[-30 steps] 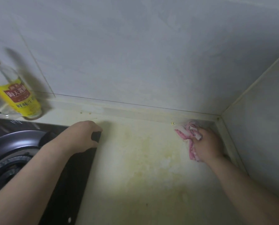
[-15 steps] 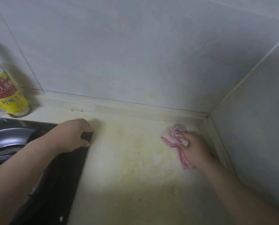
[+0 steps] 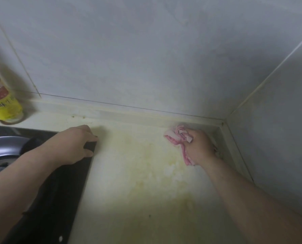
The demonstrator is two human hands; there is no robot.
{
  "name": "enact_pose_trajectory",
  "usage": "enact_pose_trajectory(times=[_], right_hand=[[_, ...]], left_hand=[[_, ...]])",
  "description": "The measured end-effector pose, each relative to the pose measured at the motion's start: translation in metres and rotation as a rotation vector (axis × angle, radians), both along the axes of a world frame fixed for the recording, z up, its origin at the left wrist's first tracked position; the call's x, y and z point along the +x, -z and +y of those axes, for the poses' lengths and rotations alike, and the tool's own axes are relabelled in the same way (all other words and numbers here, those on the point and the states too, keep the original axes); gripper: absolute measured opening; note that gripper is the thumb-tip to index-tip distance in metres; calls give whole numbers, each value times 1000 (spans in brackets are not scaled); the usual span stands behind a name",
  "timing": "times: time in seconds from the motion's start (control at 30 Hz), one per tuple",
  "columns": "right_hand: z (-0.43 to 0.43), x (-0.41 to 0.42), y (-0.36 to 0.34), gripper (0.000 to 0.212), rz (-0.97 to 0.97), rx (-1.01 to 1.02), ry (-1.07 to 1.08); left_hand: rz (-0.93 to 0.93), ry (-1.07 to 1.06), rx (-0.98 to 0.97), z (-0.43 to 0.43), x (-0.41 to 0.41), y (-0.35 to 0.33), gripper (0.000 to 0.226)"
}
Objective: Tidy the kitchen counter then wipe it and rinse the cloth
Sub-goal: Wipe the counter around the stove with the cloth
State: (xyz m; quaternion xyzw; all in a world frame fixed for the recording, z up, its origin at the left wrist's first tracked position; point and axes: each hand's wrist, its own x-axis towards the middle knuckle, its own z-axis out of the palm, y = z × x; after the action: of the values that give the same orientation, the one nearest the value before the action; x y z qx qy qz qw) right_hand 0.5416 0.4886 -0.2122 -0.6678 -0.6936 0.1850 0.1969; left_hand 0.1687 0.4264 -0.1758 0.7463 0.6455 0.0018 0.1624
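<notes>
In the back right corner of the counter, at about three o'clock in the view, the right hand (image 3: 199, 148) is closed round a crumpled pink-and-white cloth (image 3: 177, 138) and presses it onto the surface. Soft folds of the rag bulge out past the knuckles towards ten o'clock, and a strip trails along the inner side of the palm. The cloth lies just short of the raised ledge where the worktop meets the wall.

At nine o'clock the left hand (image 3: 72, 145) grips the far right corner of the flat black glass hob (image 3: 58, 191), fingers bent over its back edge and thumb against its side edge. The rounded rim of a dark metal pan (image 3: 4, 145) shows on the hob at the left edge.

The pale cream counter (image 3: 138, 191) is smooth but blotched with yellowish stains and whitish smears between the two hands and towards six o'clock. A clear plastic bottle with a yellow-and-red label (image 3: 2, 103) stands upright at ten o'clock, against the wall behind the hob. Large matt grey wall tiles (image 3: 129, 59) with thin pale grout lines fill the upper view and meet a second tiled wall (image 3: 278, 129) at two o'clock.
</notes>
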Motion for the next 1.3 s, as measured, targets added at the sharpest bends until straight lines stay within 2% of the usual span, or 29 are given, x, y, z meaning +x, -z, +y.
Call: enact_pose_trajectory(times=[0.1, 0.47, 0.67, 0.8, 0.9, 1.1, 1.3], right_hand=[[-8, 0, 3, 29, -9, -4, -23], [-95, -13, 2, 40, 95, -24, -156], [-56, -24, 6, 34, 4, 7, -71], [-8, -32, 2, 26, -54, 30, -136], [12, -31, 2, 35, -86, 20, -124], [8, -30, -6, 31, -59, -1, -160], [-30, -28, -6, 38, -24, 11, -191]], left_hand=[[7, 7, 8, -1, -1, -5, 47], [-18, 10, 1, -2, -4, -8, 50], [-22, 18, 32, -2, -3, -5, 49], [-29, 21, 51, -2, -1, -4, 42], [-22, 21, 60, -1, -2, -1, 41], [13, 17, 58, -2, 1, -3, 48], [17, 7, 55, -3, 0, -3, 47]])
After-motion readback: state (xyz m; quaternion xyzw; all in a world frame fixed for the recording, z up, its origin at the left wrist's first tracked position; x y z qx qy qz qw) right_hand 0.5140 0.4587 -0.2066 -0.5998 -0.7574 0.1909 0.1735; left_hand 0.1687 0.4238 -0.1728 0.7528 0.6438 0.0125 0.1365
